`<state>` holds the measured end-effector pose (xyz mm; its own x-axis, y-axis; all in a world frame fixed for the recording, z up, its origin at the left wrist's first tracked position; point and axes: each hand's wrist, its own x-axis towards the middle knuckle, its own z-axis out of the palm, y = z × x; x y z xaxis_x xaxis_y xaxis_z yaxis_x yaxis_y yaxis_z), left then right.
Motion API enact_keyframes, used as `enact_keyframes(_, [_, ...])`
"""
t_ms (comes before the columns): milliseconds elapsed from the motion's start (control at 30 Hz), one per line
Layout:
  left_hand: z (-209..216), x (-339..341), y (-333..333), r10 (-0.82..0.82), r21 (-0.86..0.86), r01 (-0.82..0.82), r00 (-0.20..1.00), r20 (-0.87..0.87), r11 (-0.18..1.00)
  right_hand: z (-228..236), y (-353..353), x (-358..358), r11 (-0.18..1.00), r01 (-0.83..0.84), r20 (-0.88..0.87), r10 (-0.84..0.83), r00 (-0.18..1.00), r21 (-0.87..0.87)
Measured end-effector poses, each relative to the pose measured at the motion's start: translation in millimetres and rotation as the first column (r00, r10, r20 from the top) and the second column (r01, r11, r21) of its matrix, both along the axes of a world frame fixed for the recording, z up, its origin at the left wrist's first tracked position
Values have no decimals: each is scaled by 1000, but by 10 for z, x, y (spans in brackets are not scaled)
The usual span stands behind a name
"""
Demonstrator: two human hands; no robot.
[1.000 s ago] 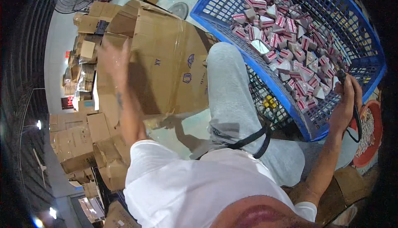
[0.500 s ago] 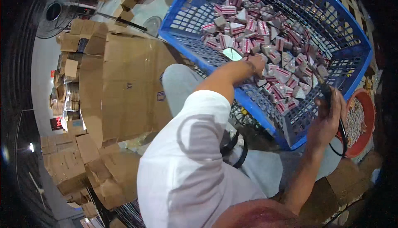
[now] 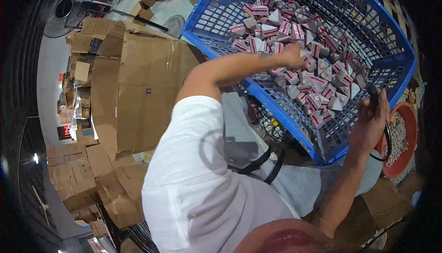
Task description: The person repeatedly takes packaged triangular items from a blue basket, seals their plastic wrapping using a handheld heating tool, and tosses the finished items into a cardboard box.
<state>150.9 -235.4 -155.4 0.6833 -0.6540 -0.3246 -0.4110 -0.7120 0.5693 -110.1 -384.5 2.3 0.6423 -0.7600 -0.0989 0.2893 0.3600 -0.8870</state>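
A big blue plastic basket (image 3: 294,124) holds a heap of small triangular packs (image 3: 317,83), wrapped in clear film with red-and-white bands. My left hand (image 3: 293,56) reaches over the near rim and is down at the middle of the heap. Its fingers are blurred and partly hidden, so whether it grips a pack does not show. At the basket's right end, my right hand (image 3: 366,126) is closed around a black handheld tool (image 3: 372,95). A black cord (image 3: 389,140) loops down from it. The tool's exact kind cannot be made out.
An orange-red tub (image 3: 414,148) of small pale pieces stands right of the basket. Large cardboard cartons (image 3: 149,92) are stacked at the left, with a fan (image 3: 64,9) behind them. Black straps (image 3: 275,164) lie by my legs.
My left hand has shifted right and slightly up across the heap, its arm straighter. A pale, shiny triangular piece beside it no longer shows. My right hand keeps its hold on the tool.
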Motion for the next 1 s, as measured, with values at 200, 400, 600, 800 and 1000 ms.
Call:
enact_keyframes(200, [1422,105,514,148,-643,-492,846,-512,587,43,34,171,1000,-14,53,15,998,-6])
enact_keyframes(400, [1778,-222,862,-223,-664,-739,633,-741,113,92,130,87,987,-163,272,158,949,-1])
enact_keyframes(600, [1658,-361,899,-228,-689,-652,653,-723,316,197,488,140,985,-80,117,99,988,-152])
enact_keyframes(800, [1689,-627,657,-309,-711,-495,665,-680,499,219,538,-66,851,-97,-47,85,995,-516])
enact_keyframes(1000, [1648,-690,566,-315,-665,-493,616,-722,561,299,600,-98,743,-126,-57,118,991,-657])
